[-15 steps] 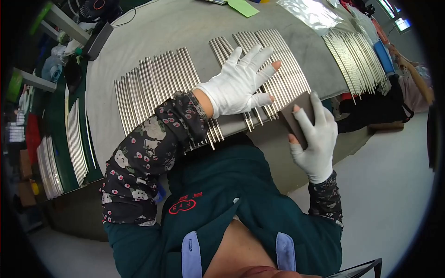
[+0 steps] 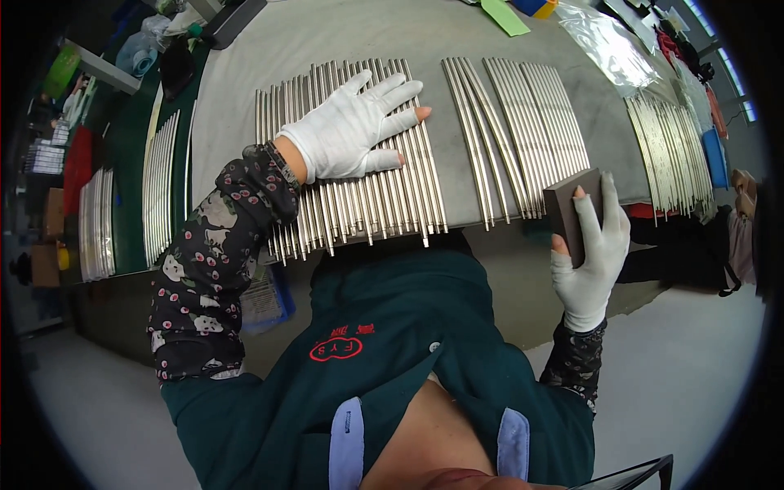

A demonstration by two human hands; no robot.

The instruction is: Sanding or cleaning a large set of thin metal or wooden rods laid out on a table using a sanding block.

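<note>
My left hand, in a white glove with bare thumb and index fingertips, lies with its fingers spread across a wide row of slim silvery metal rods. To its right, a narrow bunch of similar rods leans slightly, beside a denser group of rods. Close to the table's front edge, my right hand, gloved the same way, grips a grey-brown rectangular block. The block is near the lower ends of the right-hand group; whether it touches them I cannot tell.
The rods rest on a grey cloth-covered table. Another bundle of rods lies at the far right beside clear plastic film and a blue tray. More rods lie on a green surface at left.
My left hand has moved left, off the right-hand rods and onto the wide left row. My right hand still holds the block near the front edge. The whole view has shifted.
</note>
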